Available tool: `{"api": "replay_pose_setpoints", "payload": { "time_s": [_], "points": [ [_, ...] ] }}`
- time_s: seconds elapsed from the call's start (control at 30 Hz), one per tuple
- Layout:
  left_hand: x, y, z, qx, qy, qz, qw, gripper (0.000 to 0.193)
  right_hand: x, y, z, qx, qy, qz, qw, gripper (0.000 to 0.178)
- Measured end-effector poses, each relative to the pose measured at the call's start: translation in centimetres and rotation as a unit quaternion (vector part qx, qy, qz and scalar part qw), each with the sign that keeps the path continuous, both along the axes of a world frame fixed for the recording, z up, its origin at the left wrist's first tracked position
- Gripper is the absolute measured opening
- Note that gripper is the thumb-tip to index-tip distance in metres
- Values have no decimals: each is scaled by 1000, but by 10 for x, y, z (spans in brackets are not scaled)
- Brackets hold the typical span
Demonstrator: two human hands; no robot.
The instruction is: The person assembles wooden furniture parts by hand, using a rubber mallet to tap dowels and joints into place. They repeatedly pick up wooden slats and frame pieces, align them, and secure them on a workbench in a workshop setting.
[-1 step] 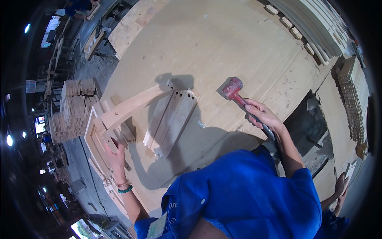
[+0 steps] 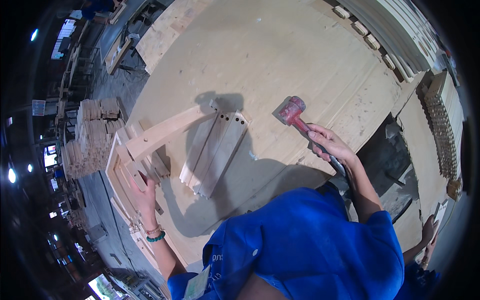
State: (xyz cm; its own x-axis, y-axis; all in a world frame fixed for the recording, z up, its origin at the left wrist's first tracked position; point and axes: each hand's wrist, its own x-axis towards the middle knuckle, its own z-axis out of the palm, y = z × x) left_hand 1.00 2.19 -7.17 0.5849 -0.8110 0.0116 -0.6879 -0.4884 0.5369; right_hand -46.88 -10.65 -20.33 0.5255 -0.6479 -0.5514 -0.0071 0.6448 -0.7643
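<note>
My right hand is closed round the dark handle of a mallet with a red head, held over the bare wooden worktop. At the left, my left hand grips a piece of a pale wooden frame, fingers partly hidden behind the wood. From that frame a curved wooden rail reaches toward the middle of the worktop. Just right of it lie several flat wooden boards side by side, dark holes showing at their far ends. My shadow falls across them.
The large pale worktop fills the middle. Long wooden parts are stacked at its far right, beside small wooden blocks. More stacked strips stand at the right, near another person's hands. Slat piles stand beyond the left edge.
The frame and my left hand have shifted very slightly. The mallet and my right hand hold their place.
</note>
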Motion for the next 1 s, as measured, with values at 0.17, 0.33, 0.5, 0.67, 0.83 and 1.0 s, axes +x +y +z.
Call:
{"api": "replay_pose_setpoints", "payload": {
  "time_s": [0.17, 0.33, 0.5, 0.67, 0.83, 1.0],
  "points": [
    [-28, -24, 39, 60, -111, -6, 992, 33, -3, -2, -1, 11, -36, 15, 999, 40],
    [-43, -56, 64, 30, -239, -118, 963, 41, -2, -9, -1, 74, -62, -13, 995, 31],
    [-53, -95, 88, 85, -272, -128, 950, 39, 4, -11, 7, 30, 8, 15, 999, 30],
    [-44, -104, 92, 81, -254, -134, 954, 33, 10, -7, 14, -81, 95, 69, 990, 30],
    [-61, -113, 102, 98, -258, -152, 949, 31, 22, -24, 62, -177, 161, 117, 964, 30],
    [-63, -105, 99, 25, -265, -178, 947, 28, 55, -56, 190, -305, 194, 117, 925, 29]
  ]
}}
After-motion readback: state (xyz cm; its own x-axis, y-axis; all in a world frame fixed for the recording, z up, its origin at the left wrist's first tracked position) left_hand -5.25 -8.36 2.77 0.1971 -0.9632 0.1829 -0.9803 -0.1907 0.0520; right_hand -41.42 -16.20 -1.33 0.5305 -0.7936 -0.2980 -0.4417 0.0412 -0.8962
